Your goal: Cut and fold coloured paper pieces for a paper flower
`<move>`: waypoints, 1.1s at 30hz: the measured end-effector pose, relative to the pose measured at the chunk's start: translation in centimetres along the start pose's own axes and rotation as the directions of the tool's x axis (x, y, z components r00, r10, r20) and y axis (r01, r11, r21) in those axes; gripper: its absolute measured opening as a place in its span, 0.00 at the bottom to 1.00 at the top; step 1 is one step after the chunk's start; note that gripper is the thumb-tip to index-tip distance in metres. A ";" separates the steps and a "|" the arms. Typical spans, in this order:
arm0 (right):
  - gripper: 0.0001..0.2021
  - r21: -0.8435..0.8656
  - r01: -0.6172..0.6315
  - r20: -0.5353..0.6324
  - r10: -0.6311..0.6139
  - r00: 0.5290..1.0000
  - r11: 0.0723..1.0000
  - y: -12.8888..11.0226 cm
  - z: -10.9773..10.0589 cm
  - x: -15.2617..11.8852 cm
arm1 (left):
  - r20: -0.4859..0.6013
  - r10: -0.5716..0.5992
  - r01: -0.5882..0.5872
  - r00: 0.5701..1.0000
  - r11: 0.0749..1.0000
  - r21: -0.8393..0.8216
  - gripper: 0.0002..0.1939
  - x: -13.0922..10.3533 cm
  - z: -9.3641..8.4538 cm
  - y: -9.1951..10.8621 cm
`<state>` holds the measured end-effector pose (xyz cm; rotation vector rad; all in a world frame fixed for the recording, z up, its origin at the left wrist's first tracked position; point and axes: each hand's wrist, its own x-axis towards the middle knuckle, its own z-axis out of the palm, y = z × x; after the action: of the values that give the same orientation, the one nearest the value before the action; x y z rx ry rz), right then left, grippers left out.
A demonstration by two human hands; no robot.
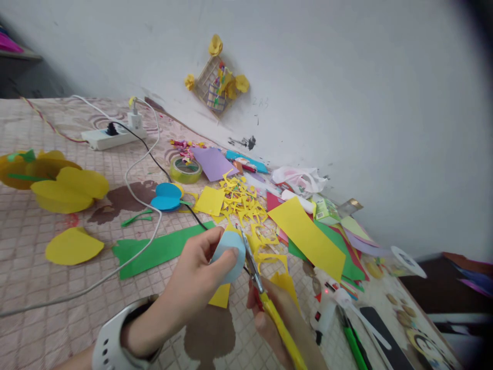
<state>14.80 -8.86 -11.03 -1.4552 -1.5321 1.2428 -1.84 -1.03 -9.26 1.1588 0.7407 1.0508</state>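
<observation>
Between thumb and fingers, my left hand (206, 262) pinches a light blue paper circle (230, 267), with yellow paper just behind its upper edge. My right hand (275, 313) grips yellow-handled scissors (281, 329), whose metal blades reach up beside the circle's right edge. Whether the blades touch the paper I cannot tell. Beyond the hands lies a pile of yellow paper scraps (242, 200), with a yellow paper square (210, 200) at its left. A green paper strip (154, 252) runs behind my left hand, and a blue folded paper piece (167, 197) sits farther back.
Yellow paper shapes (71, 190) stand at the left. A white cable (133, 180) crosses the table from a power strip (113, 136). Clear tape (185, 169) lies at the back. Yellow card (308, 239), a glue gun (327, 313) and a green-handled cutter (354, 339) are on the right.
</observation>
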 end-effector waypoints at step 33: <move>0.32 -0.148 -0.038 -0.009 0.037 0.999 0.988 -1.1 -0.5 0.1 | 0.016 -0.031 0.032 0.999 0.998 -0.057 0.11 0.0 -0.1 0.4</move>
<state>14.86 -8.60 -9.81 -1.5874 -1.6300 1.1656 -2.01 -0.97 -8.90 1.1019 0.7102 1.0298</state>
